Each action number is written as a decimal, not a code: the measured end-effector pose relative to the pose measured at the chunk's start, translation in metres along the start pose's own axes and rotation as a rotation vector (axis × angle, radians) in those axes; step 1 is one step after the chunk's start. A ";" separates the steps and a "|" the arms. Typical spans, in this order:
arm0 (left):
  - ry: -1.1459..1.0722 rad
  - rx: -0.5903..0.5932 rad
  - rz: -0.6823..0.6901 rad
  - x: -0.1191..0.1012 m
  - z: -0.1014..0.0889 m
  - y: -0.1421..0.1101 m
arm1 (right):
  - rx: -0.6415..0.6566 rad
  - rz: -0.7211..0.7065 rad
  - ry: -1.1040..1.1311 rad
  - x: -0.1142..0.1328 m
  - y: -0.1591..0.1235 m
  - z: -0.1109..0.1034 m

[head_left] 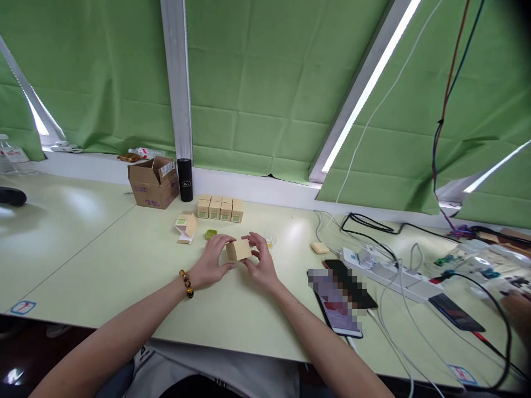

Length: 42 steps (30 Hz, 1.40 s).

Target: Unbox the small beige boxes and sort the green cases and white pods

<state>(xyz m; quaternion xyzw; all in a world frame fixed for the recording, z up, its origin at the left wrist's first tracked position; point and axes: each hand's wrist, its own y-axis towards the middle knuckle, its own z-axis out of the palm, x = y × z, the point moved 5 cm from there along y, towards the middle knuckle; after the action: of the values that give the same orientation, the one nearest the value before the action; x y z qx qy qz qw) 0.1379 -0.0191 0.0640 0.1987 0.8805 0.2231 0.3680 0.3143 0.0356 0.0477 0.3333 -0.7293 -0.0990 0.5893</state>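
Observation:
A small brown cardboard box (239,250) is between my two hands, over the pale table in front of me. My left hand (211,263) curls round its left side, thumb below and fingers at the far edge. On the other side, the fingers and thumb of my right hand (262,266) pinch the box. Just behind my left hand lies a small green tray-like piece (211,234). A small clear item (270,241) with something yellow in it is partly hidden behind my right hand. An unfolded box (186,226) with a green label lies farther left.
Several small closed boxes (220,209) stand in a row near the wall. Behind them are an open carton (154,185) and a black flask (185,180). At right lie phones (335,304), a power strip (385,272) and tangled cables. Another person's hand (518,307) shows at the right edge.

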 end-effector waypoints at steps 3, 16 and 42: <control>0.095 -0.066 0.109 -0.008 -0.001 -0.002 | -0.002 -0.074 -0.020 0.010 -0.004 0.001; 0.423 -0.202 0.385 -0.026 -0.006 -0.004 | -0.108 -0.299 -0.271 0.032 -0.014 -0.002; 0.475 -0.063 0.295 -0.017 0.009 -0.002 | -0.049 -0.200 -0.336 0.012 -0.007 0.003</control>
<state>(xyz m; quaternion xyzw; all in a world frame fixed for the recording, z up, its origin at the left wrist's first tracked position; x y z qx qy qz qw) 0.1554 -0.0278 0.0666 0.2556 0.8962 0.3418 0.1209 0.3132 0.0220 0.0525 0.3684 -0.7781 -0.2287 0.4545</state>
